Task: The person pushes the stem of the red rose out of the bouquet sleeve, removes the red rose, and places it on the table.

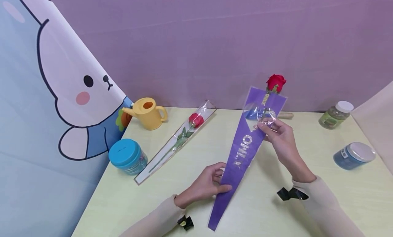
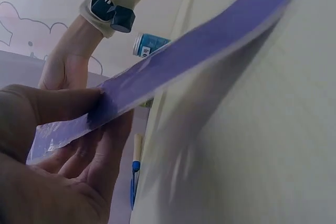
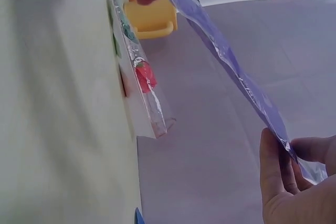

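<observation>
A purple flower sleeve [image 1: 237, 151] with silver "ONLY" lettering is held up at a slant over the table. A red rose [image 1: 276, 83] pokes out of its wide upper end, while part of the stem shows through the clear window. My left hand [image 1: 207, 184] pinches the narrow lower part, thumb in front and fingers behind, as the left wrist view also shows. At the upper right edge, my right hand [image 1: 279, 136] grips the sleeve between thumb and fingers near the window. Left of it lies a second red rose [image 1: 195, 120] in a clear sleeve with a white back.
A yellow watering can [image 1: 150, 115] and a blue-lidded jar [image 1: 127, 156] stand at the left. On the right are a white-capped green jar [image 1: 336, 114] and a blue jar [image 1: 353, 155]. Behind the purple sleeve lies a blue tool with a wooden handle [image 1: 286, 115].
</observation>
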The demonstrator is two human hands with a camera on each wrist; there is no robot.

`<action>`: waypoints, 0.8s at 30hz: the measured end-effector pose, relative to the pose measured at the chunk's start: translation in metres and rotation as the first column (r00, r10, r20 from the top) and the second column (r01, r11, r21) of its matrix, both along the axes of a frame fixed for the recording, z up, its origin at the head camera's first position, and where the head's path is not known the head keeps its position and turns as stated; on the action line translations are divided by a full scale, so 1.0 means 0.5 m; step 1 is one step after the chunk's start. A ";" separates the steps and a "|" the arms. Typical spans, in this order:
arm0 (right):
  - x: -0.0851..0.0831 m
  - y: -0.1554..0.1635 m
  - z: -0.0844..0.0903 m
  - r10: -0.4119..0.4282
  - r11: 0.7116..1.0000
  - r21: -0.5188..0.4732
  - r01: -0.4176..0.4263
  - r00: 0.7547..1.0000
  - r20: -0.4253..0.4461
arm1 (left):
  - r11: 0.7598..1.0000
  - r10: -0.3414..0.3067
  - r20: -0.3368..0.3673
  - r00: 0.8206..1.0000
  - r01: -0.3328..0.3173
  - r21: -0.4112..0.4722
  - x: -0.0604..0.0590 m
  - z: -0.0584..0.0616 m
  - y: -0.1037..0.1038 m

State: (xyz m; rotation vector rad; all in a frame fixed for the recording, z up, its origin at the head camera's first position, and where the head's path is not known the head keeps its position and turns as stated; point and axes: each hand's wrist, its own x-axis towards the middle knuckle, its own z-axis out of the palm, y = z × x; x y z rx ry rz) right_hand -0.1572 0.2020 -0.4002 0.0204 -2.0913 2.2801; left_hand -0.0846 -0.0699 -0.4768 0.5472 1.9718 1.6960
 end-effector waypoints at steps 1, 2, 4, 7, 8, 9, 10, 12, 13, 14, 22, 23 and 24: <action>0.000 0.000 0.001 -0.001 1.000 -0.002 0.001 1.000 0.001 | 1.000 -0.004 -0.004 1.000 0.004 -0.006 -0.002 0.002 0.000; 0.001 0.000 0.002 -0.002 1.000 -0.005 0.002 1.000 0.002 | 1.000 -0.007 -0.004 1.000 0.007 -0.011 -0.005 0.003 -0.001; 0.001 0.001 0.004 -0.007 1.000 -0.008 0.007 1.000 0.000 | 1.000 0.003 -0.003 1.000 -0.003 -0.020 -0.011 0.009 -0.001; 0.002 0.001 0.006 -0.008 1.000 -0.012 0.008 1.000 -0.005 | 0.999 0.044 -0.011 0.999 -0.044 -0.017 -0.023 0.021 0.000; 0.003 0.002 0.007 -0.006 1.000 -0.020 0.006 1.000 -0.006 | 0.998 0.066 -0.015 0.998 -0.066 -0.003 -0.028 0.025 0.002; 0.003 0.002 0.008 -0.006 1.000 -0.023 0.006 1.000 -0.004 | 0.996 0.091 -0.023 0.996 -0.091 0.012 -0.034 0.031 0.005; 0.003 0.002 0.008 -0.004 1.000 -0.026 0.004 1.000 -0.003 | 0.993 0.115 -0.033 0.993 -0.114 0.029 -0.039 0.036 0.007; 0.004 0.000 0.007 0.000 1.000 -0.026 0.001 1.000 0.005 | 0.987 0.154 -0.062 0.986 -0.150 0.057 -0.050 0.044 0.013; 0.004 -0.001 0.006 0.002 1.000 -0.023 -0.002 1.000 0.011 | 0.984 0.170 -0.079 0.982 -0.165 0.067 -0.055 0.047 0.016; 0.004 -0.003 0.005 0.005 1.000 -0.019 -0.005 1.000 0.018 | 0.982 0.183 -0.094 0.979 -0.176 0.074 -0.060 0.049 0.019; 0.005 -0.016 -0.004 0.013 1.000 -0.027 -0.012 1.000 0.024 | 0.977 0.204 -0.070 0.977 -0.198 0.078 -0.073 0.063 0.041; 0.005 -0.016 -0.005 0.014 1.000 -0.029 -0.013 1.000 0.023 | 0.977 0.203 -0.065 0.977 -0.198 0.074 -0.073 0.064 0.043; 0.005 -0.016 -0.006 0.014 1.000 -0.028 -0.014 1.000 0.024 | 0.978 0.201 -0.065 0.977 -0.197 0.067 -0.073 0.064 0.044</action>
